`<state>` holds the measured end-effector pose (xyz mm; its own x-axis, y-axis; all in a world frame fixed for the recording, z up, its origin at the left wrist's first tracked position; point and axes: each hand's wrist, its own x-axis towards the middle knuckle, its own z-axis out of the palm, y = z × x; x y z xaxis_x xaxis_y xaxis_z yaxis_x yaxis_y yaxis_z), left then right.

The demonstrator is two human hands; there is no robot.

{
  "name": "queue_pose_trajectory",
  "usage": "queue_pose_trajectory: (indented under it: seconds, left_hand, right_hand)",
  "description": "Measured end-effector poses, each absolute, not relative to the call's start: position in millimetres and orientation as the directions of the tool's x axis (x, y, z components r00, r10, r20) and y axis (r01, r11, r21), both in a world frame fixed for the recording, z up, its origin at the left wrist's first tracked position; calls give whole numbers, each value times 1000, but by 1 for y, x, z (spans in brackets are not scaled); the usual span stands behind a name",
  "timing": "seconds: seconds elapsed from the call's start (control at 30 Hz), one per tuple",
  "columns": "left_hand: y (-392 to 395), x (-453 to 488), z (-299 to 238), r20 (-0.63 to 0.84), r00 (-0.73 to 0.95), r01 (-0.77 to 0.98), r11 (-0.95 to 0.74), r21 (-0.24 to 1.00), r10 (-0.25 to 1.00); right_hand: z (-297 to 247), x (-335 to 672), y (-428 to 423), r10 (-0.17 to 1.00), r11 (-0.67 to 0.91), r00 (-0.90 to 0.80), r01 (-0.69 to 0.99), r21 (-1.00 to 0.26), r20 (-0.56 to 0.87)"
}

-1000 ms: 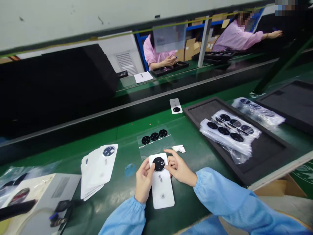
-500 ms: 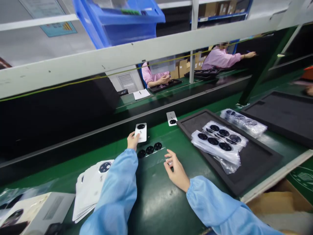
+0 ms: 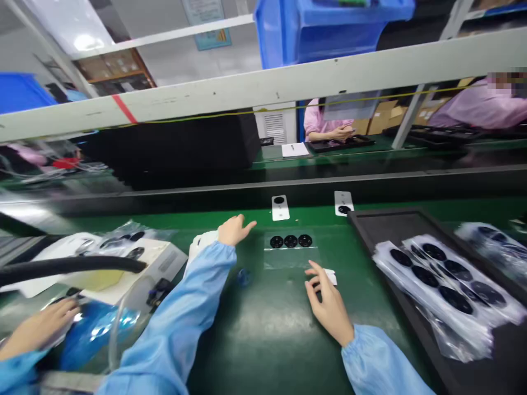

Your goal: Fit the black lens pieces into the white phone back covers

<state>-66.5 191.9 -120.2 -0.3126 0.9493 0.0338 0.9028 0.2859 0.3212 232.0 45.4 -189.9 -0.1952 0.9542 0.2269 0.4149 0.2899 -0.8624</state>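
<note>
My left hand [image 3: 234,230] is open and holds nothing. It hovers over the green belt [image 3: 255,219], just right of a white stack of phone back covers [image 3: 201,242], which my sleeve mostly hides. My right hand [image 3: 327,302] is open with its fingers apart, next to a small white scrap [image 3: 330,277]. Between my hands lies a clear plastic sheet [image 3: 290,253] carrying three round black lens rings [image 3: 290,241]. Farther along the belt are two white back covers [image 3: 280,207] [image 3: 343,202], each with a black ring.
A black foam tray [image 3: 395,225] at right holds plastic-wrapped strips of black rings. At lower left, a co-worker's hand [image 3: 39,329] in a blue sleeve reaches near a white machine [image 3: 127,263] and a black hose [image 3: 69,265]. A white rail [image 3: 263,93] runs overhead.
My left hand has let go of the white back cover, which now lies on the belt. Both hands are apart and open, and the view has swung left.
</note>
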Motion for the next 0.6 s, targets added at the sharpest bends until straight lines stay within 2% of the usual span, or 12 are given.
queue_pose_trajectory:
  seconds: [0.1,0.2,0.33,0.6]
  left_hand:
    - [148,-116,-128,-15,-385,902,380,203,923]
    - [128,-149,-138,-62,-406,895,410,178,912]
    - [133,-170,-147,-116,-404,878,420,231,907]
    - [133,-179,-148,-115,-508,774,511,374,853]
  right_hand:
    - [-187,231,42,942,325,-231,457,-828,243]
    - [-188,232,40,926,367,-272,486,-793,261]
    - [-192,235,41,919,382,-297,505,-774,259]
    - [-190,239,45,914,399,-286,502,-768,288]
